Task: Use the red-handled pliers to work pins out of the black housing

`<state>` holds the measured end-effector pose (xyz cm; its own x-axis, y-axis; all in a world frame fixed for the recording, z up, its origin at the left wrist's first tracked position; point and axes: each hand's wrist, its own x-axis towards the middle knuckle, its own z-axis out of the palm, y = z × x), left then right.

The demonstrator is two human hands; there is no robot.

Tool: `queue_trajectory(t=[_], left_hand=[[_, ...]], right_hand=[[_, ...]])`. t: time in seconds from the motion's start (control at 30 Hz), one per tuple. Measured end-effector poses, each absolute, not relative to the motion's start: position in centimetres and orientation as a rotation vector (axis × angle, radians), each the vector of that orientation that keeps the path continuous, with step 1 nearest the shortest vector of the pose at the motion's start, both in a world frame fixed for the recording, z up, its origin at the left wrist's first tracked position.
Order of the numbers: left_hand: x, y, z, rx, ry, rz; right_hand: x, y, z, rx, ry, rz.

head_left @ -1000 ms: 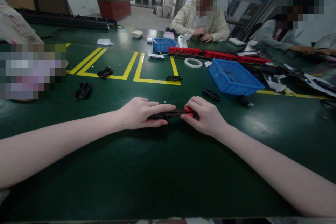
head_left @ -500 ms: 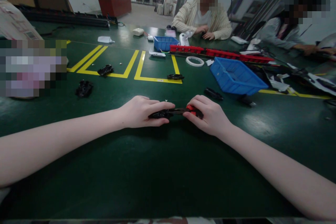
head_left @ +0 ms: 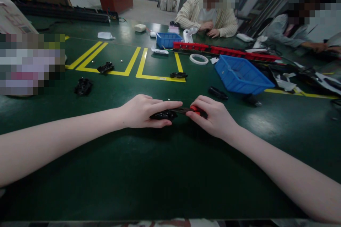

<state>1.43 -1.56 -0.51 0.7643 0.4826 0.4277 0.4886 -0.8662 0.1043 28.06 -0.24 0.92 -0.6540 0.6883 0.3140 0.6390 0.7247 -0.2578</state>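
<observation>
My left hand [head_left: 142,111] is closed round a small black plastic part [head_left: 163,114], its index finger stretched along the top. Red-handled pliers [head_left: 195,110] are gripped in my right hand [head_left: 213,115]. Their dark metal jaws point left and meet the upper right end of the black part, under my left index fingertip. Whether the jaws pinch anything is too small to tell. Beyond my hands lie more black parts: one at the left [head_left: 83,86], and a slim black piece [head_left: 178,75] at the yellow tape.
A blue bin [head_left: 242,74] stands beyond my right hand, with a black cylindrical piece [head_left: 217,92] before it. Further back are a tape roll [head_left: 199,59], a red strip [head_left: 226,50] and a smaller blue bin [head_left: 168,40]. A person [head_left: 207,17] sits across the table.
The pliers' jaws have shifted up slightly and now tilt across the black part's top edge. My left index finger reaches further right over them. The camera view has tipped down slightly.
</observation>
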Motion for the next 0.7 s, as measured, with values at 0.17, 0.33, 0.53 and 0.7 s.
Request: queue_trajectory(t=[0.17, 0.33, 0.53, 0.7], left_hand=[[1.45, -1.59, -0.57, -2.901, -0.779, -0.713], [1.53, -1.61, -0.6, -2.863, -0.751, -0.762], [1.49, -1.64, -0.45, -2.86, -0.819, -0.787], [1.47, -1.55, -0.48, -2.87, -0.776, -0.818]], right_hand=[[28.05, -0.55, 1.06, -1.033, -2.545, 0.221], [28.08, -0.7, 1.25, -1.055, -2.546, 0.264], [28.52, -0.77, 1.34, -1.067, -2.528, 0.285], [28.51, -0.71, 1.37, -1.089, -2.545, 0.288]])
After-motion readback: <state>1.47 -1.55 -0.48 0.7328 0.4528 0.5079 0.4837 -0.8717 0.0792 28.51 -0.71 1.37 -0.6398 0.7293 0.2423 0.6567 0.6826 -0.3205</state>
